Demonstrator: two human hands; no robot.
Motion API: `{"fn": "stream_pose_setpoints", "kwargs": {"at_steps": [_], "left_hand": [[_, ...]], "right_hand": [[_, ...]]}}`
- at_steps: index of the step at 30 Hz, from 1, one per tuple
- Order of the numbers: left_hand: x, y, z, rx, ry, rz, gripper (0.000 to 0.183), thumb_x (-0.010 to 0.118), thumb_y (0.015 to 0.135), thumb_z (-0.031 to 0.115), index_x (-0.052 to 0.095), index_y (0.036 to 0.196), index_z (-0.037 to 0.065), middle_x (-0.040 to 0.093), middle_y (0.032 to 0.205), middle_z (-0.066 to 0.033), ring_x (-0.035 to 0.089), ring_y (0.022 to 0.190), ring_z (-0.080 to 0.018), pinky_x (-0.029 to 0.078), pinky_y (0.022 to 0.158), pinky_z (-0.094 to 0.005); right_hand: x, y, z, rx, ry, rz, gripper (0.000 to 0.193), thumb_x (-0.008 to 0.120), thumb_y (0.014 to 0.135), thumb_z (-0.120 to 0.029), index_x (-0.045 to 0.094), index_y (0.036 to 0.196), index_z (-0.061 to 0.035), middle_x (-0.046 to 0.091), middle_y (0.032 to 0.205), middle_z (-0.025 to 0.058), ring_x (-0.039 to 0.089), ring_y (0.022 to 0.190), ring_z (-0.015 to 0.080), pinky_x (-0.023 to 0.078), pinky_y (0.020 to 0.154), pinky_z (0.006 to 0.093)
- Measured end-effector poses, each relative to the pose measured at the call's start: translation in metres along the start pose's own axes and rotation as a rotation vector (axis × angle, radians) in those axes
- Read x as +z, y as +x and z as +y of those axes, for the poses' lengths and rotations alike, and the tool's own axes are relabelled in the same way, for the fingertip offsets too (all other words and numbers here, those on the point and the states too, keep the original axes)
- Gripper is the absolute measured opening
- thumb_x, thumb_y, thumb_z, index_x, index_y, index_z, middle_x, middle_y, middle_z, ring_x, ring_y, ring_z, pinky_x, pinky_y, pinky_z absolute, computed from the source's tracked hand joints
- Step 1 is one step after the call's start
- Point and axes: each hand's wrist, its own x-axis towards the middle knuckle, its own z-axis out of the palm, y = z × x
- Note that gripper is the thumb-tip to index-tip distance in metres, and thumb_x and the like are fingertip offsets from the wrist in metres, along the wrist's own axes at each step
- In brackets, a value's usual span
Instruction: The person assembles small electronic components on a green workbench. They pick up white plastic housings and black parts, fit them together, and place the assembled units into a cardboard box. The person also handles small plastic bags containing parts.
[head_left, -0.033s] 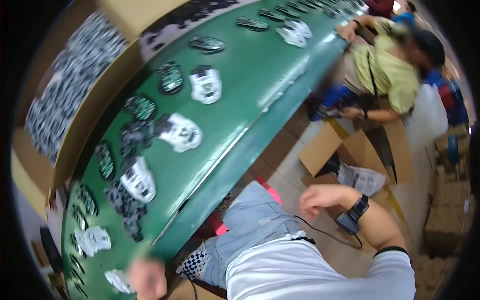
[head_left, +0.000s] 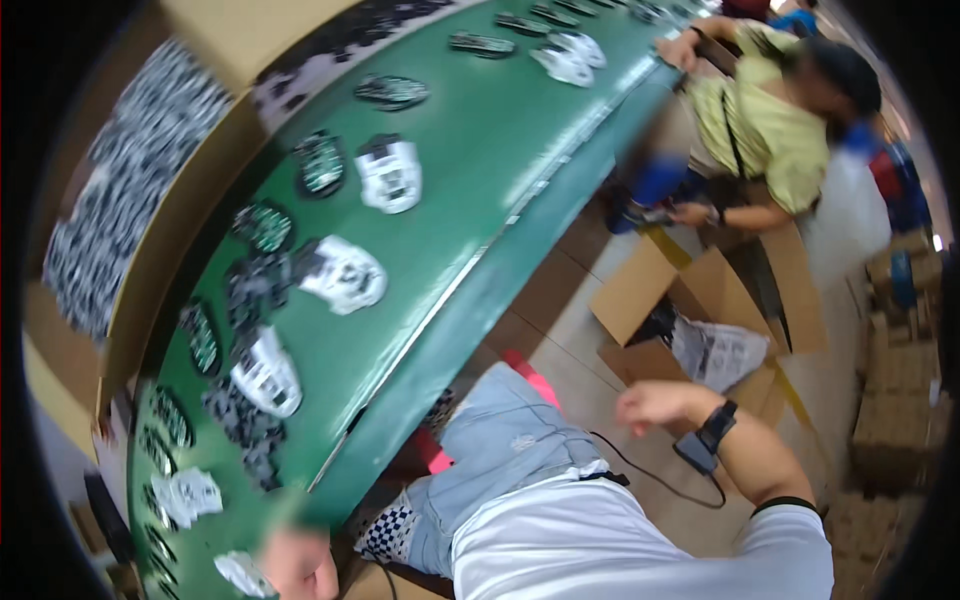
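Observation:
My right hand [head_left: 655,405] hangs in front of my body over the floor, fingers loosely curled and slightly apart, with nothing visible in it. Its wrist bears a black strap with a small box. At the lower left edge, a partly blurred skin-toned shape [head_left: 298,565] appears to be my left hand; its fingers cannot be made out. Beside it on the green work surface [head_left: 450,200] lies a white plastic shell [head_left: 243,574]. Farther along lie another white shell [head_left: 266,372], dark mottled pieces [head_left: 245,425] and black oval casings with green circuit boards [head_left: 320,162].
An open cardboard box [head_left: 640,290] holding plastic bags stands on the floor to the right. Beyond it, a person in a yellow top [head_left: 770,120] bends beside the surface. Stacked cartons [head_left: 900,410] line the right edge; a large carton [head_left: 185,205] of small grey parts stands at left.
The view has shifted slightly, so the parts on the green surface appear a little farther left. My right hand appears slightly lower and farther right, still holding nothing visible.

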Motion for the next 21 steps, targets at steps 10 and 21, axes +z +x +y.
{"fn": "stream_pose_setpoints", "kwargs": {"at_steps": [10, 21], "left_hand": [[0.039, 0.049, 0.054, 0.164, -0.101, -0.419, 0.015, 0.069, 0.086, 0.0, 0.07, 0.099, 0.006, 0.067, 0.083, -0.0096, 0.062, 0.068, -0.0295, 0.049, 0.064, -0.04], [0.237, 0.12, 0.163, 0.337, -0.45, -0.905, 0.032, 0.071, 0.086, 0.029, 0.07, 0.106, 0.005, 0.07, 0.102, -0.0137, 0.069, 0.091, -0.0322, 0.056, 0.078, -0.0434]], "right_hand": [[0.297, -0.015, 0.151, -0.258, 0.393, 0.483, 0.09, 0.077, 0.084, -0.039, 0.035, 0.158, -0.0076, 0.049, 0.15, 0.0216, 0.046, 0.139, 0.0369, 0.04, 0.114, 0.045], [0.26, -0.005, 0.168, -0.094, 2.081, -0.021, 0.054, 0.056, 0.098, -0.038, 0.055, 0.142, -0.0073, 0.061, 0.14, 0.0095, 0.056, 0.129, 0.0256, 0.043, 0.112, 0.0408]]}}
